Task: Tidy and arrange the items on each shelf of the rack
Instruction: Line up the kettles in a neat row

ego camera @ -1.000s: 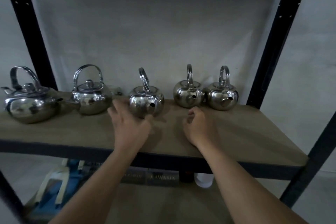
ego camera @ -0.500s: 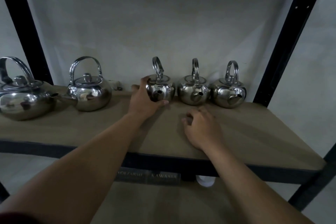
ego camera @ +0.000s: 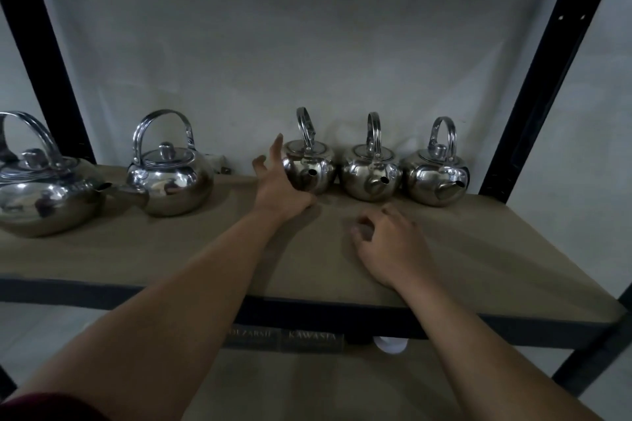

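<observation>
Five shiny steel kettles stand in a row along the back of the brown shelf board (ego camera: 496,249). A large kettle (ego camera: 41,195) is at the far left and a medium kettle (ego camera: 171,181) beside it. Three small kettles sit close together on the right: the third kettle (ego camera: 318,167), the fourth kettle (ego camera: 369,178) and the fifth kettle (ego camera: 434,181). My left hand (ego camera: 277,191) lies against the third kettle's left side with its fingers spread, thumb under its front. My right hand (ego camera: 390,243) rests on the board in front of the fourth kettle, loosely curled and holding nothing.
Black rack posts rise at the left (ego camera: 44,61) and right (ego camera: 547,79), with a grey wall close behind. A gap separates the medium kettle from the small ones. Below the shelf edge are labelled boxes (ego camera: 284,338) and a white object (ego camera: 390,343).
My left hand carried the third kettle back and right, up against the other two small kettles, and its fingers have spread off it. My right hand stayed on the board.
</observation>
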